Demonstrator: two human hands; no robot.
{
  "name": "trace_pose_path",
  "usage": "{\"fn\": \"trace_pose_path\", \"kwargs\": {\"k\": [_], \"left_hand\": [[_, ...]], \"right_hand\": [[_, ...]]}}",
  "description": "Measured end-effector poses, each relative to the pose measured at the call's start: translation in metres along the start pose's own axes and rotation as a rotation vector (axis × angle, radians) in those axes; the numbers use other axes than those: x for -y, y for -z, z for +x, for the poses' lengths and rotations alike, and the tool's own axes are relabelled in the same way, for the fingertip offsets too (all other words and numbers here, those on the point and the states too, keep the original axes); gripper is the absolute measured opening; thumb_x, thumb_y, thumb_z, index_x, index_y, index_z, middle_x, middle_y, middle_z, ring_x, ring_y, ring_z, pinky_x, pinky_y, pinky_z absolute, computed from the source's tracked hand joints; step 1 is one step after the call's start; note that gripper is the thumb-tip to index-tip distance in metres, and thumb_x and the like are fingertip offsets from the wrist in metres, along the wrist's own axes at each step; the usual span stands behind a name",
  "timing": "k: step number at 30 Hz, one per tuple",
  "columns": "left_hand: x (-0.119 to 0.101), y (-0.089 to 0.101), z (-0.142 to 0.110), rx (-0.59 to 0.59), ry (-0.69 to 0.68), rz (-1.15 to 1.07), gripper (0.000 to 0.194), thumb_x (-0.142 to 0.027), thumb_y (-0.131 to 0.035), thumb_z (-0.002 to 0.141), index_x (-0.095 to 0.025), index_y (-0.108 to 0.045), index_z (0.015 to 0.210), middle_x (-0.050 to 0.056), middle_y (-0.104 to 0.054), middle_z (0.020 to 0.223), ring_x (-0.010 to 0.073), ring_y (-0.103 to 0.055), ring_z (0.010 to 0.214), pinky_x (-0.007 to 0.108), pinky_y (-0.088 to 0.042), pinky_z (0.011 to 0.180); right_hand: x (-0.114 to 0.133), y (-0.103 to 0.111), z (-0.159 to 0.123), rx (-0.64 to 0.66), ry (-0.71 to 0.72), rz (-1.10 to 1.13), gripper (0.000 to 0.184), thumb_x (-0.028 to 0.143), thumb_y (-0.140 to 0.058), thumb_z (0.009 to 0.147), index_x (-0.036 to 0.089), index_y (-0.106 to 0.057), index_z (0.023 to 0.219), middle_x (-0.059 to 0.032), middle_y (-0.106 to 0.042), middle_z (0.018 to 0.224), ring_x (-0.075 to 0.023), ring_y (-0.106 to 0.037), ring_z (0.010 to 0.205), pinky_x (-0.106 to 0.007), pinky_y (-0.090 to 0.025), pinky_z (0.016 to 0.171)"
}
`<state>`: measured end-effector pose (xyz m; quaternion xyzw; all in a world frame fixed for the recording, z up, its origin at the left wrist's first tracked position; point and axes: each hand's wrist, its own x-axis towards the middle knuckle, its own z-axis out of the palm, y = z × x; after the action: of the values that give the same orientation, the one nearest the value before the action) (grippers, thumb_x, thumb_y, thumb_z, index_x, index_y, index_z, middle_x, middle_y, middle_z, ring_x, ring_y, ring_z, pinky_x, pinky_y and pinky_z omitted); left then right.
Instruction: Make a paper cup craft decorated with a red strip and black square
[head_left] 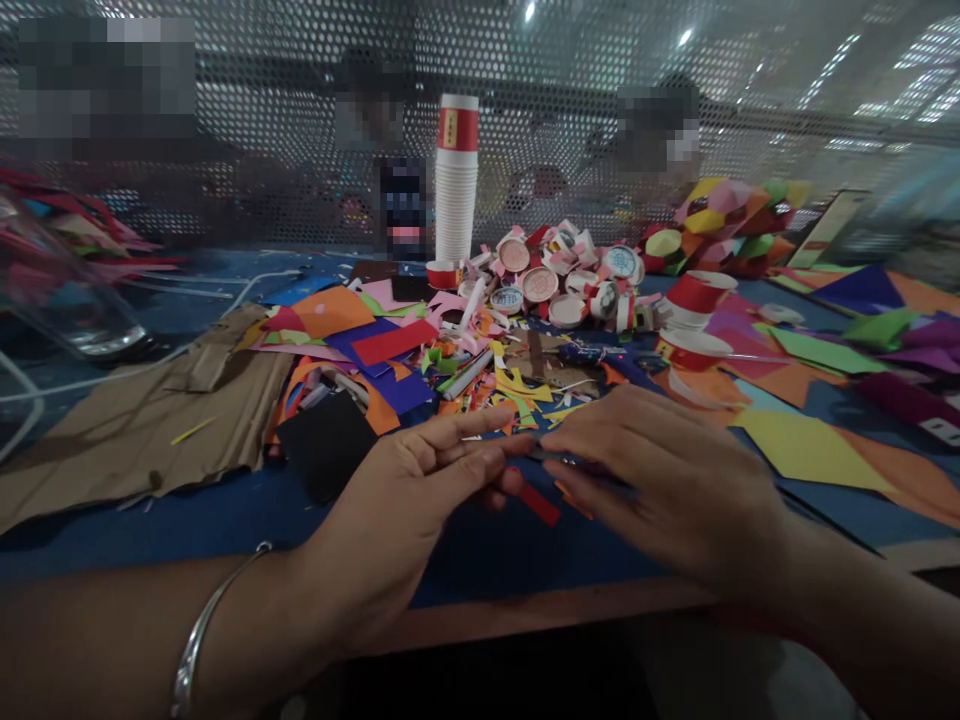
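My left hand is closed, its thumb pressed against the fingers. A short red paper strip sticks out from its fingertips, slanting down to the right. Close beside it, my right hand is curled palm down around a dark tool with a small metallic tip. Most of that tool is hidden by the fingers, so its kind does not show. Beneath the right fingers, a bit of orange paper shows. Colourful paper scraps lie just beyond both hands.
A tall stack of paper cups stands behind a heap of cut cup pieces. Flattened cardboard and a black piece lie left, near a clear glass container. Yellow paper lies right. People sit across the table.
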<state>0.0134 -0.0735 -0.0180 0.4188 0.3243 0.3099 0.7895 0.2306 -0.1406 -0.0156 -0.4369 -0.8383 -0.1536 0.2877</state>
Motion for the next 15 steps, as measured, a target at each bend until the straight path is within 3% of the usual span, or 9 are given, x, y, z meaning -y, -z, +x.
{"fn": "trace_pose_path", "kwargs": {"k": [8, 15], "left_hand": [[-0.002, -0.004, -0.005, 0.042, 0.117, -0.192, 0.032, -0.003, -0.073, 0.091, -0.013, -0.078, 0.121, 0.006, -0.082, 0.084, 0.0103, -0.075, 0.071, 0.016, -0.058, 0.067], [-0.008, -0.007, -0.006, 0.222, 0.029, -0.185, 0.044, 0.001, -0.070, 0.091, -0.021, -0.075, 0.129, 0.009, -0.080, 0.124, 0.0123, -0.080, 0.079, 0.017, -0.061, 0.069]], "right_hand": [[0.001, -0.014, 0.004, -0.015, 0.046, -0.065, 0.015, 0.012, -0.058, 0.102, 0.019, -0.070, 0.095, -0.0064, -0.075, 0.087, -0.0217, -0.068, 0.081, -0.037, -0.056, 0.078], [-0.004, 0.000, 0.014, 0.009, -0.013, -0.050, 0.020, 0.016, -0.054, 0.103, 0.022, -0.070, 0.092, -0.0047, -0.073, 0.084, -0.0216, -0.067, 0.079, -0.037, -0.054, 0.076]]}}
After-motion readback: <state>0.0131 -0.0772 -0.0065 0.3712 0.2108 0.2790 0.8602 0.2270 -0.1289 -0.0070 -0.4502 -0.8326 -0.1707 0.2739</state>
